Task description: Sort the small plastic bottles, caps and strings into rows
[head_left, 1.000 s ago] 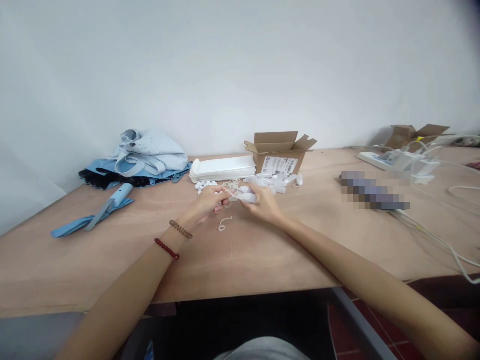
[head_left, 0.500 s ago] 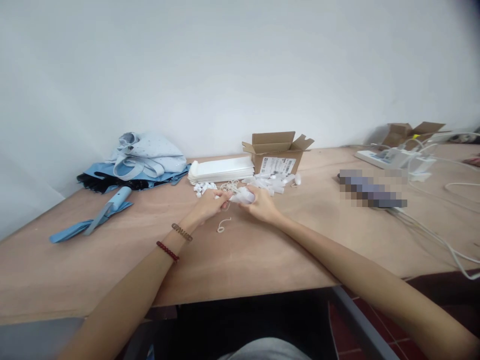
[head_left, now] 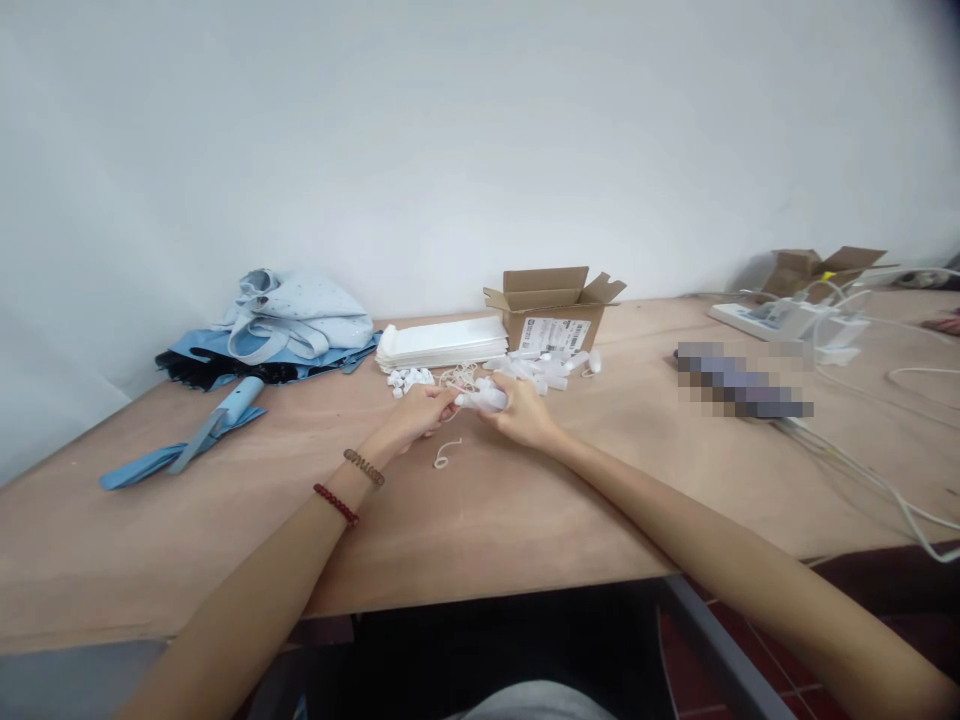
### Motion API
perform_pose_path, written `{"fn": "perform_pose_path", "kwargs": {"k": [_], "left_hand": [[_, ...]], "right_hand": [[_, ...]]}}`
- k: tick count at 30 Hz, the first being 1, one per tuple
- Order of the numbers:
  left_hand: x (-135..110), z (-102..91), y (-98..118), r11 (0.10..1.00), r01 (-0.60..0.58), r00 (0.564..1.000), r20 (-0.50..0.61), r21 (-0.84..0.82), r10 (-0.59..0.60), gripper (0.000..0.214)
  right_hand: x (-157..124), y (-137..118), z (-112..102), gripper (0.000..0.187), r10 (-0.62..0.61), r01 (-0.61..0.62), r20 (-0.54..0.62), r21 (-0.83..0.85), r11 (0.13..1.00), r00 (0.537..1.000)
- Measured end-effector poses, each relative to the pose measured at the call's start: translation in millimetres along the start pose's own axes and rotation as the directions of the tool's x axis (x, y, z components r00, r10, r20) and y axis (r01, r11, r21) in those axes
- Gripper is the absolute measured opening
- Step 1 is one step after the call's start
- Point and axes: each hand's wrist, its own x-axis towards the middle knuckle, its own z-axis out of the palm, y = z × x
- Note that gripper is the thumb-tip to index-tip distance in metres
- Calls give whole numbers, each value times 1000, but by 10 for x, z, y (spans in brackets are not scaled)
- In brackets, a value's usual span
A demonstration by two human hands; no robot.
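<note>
My right hand is closed around a small translucent white plastic bottle, its narrow end pointing left. At that narrow end my left hand pinches with thumb and fingertips; what lies between them is too small to make out. Just beyond my hands is a tangle of off-white cord. A heap of similar translucent bottles lies behind my right hand, and small white caps are piled behind the left. A loose curl of cord rests on the table nearer to me.
Behind the heap stand an open cardboard box and a stack of white trays or sleeves. At left are a pale blue bag and a folded blue umbrella. A blurred-out device, cables and a power strip occupy the right.
My hands stay almost in place at the bottle. The left fingers shift slightly at its narrow end, and more of the bottle shows between the hands.
</note>
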Motion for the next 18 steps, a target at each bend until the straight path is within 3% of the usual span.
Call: {"fn": "perform_pose_path", "kwargs": {"k": [6,11,18], "left_hand": [[-13,-32,29,996,16,997,78,-91,-9,36],[-11,-5,22,995,21,998,67,-98,-14,35],[34,-22,0,974,114,981,-136,-195,-142,39]], "right_hand": [[2,1,-14,14,17,-17,2,34,999,1000],[3,3,-3,16,-22,23,-8,1,1000,1000],[1,18,0,20,-13,12,-23,-9,1000,1000]]}}
